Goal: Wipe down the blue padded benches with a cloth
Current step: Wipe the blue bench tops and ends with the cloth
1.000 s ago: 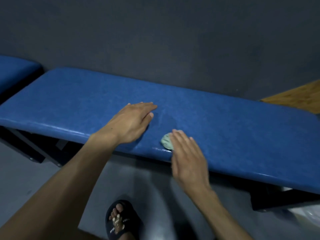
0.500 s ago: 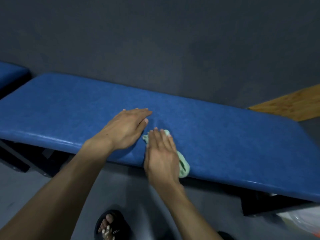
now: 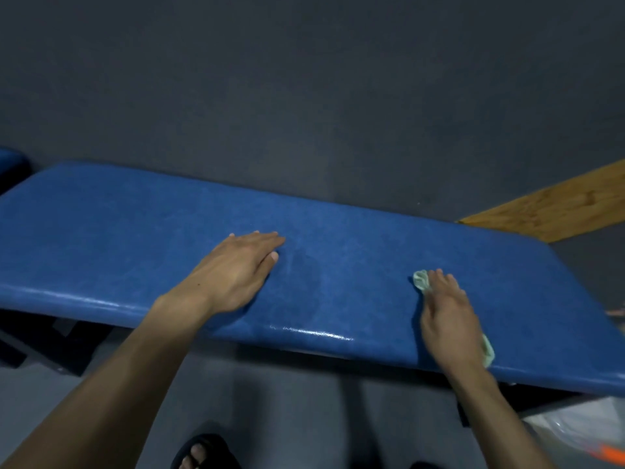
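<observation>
The pale green cloth (image 3: 421,280) lies flat on the blue padded bench (image 3: 338,265), toward its right end and close to the front edge; I see one bit of it poking out past the fingertips and another bit showing by the wrist, the rest hidden under the palm. My right hand (image 3: 449,319) presses it down with fingers straight and together — laid flat on top rather than curled round it. My left hand (image 3: 236,275) rests palm-down on the bare padding near the middle of the bench, well apart from the cloth, fingers stretched out and slightly spread, holding nothing. The vinyl between the two hands carries a faint sheen, and the rounded front edge catches a line of glare. The bench runs from lower right to upper left against a dark grey wall (image 3: 304,96); the corner of a second blue bench (image 3: 10,162) shows at the far left. Beyond the right end is a strip of wooden floor (image 3: 558,211). Below the bench is a grey floor, where my foot in a dark sandal (image 3: 203,451) shows — and at the lower right corner a clear plastic bag (image 3: 581,431) with something orange inside.
</observation>
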The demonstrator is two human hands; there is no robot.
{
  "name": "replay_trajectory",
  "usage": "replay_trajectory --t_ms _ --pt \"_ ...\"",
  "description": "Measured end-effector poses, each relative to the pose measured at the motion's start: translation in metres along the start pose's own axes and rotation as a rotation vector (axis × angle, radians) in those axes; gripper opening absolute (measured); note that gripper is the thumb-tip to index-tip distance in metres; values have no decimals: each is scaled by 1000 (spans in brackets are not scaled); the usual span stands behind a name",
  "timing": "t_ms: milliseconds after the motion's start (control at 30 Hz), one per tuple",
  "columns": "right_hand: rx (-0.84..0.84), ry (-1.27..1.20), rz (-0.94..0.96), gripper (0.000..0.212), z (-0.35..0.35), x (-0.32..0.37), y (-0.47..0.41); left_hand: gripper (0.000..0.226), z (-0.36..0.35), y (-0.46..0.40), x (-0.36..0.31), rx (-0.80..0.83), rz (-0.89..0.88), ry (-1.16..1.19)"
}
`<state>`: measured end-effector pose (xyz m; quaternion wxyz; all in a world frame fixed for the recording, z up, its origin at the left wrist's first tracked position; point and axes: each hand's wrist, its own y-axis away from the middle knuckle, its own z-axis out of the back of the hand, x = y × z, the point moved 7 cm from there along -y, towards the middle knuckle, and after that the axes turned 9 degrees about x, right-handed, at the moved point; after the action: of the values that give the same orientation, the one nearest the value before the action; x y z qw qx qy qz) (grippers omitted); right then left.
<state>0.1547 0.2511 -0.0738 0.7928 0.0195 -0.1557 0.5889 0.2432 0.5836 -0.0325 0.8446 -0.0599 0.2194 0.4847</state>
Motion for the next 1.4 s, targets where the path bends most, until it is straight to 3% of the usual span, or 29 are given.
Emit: replay_trajectory --t_ms 167,300,400,533,633,733,833,933,1033,1100,1267,1400 --pt "-37 -109 192 45 -38 136 6 50 1 -1 2 6 7 -6" --pt "94 -149 443 53 -62 215 11 64 2 -4 6 -7 24 18" --pt "174 -95 509 56 -54 170 -7 53 -4 -7 10 20 39 11" --pt "133 -101 205 47 -16 48 -47 65 -4 -7 11 46 41 13" --pt "71 -76 32 42 4 1 -54 64 -2 -8 13 26 30 30" --pt "34 -22 47 44 -11 28 -53 60 -6 -13 18 52 35 25" --pt "58 -56 197 44 -41 102 -51 44 -8 -23 17 51 37 12" --pt "95 -70 385 44 -60 172 -36 45 -10 -34 10 48 26 9" --pt "184 -126 529 45 -54 170 -34 58 -12 -43 3 58 8 13" --pt "217 -112 527 45 -42 132 -48 49 -13 -47 2 60 4 9" --pt "124 -117 78 42 -2 -6 -91 49 -9 -50 4 56 -2 -4" --pt "108 -67 -58 42 -4 12 -95 66 -6 -49 12 53 -1 -5"
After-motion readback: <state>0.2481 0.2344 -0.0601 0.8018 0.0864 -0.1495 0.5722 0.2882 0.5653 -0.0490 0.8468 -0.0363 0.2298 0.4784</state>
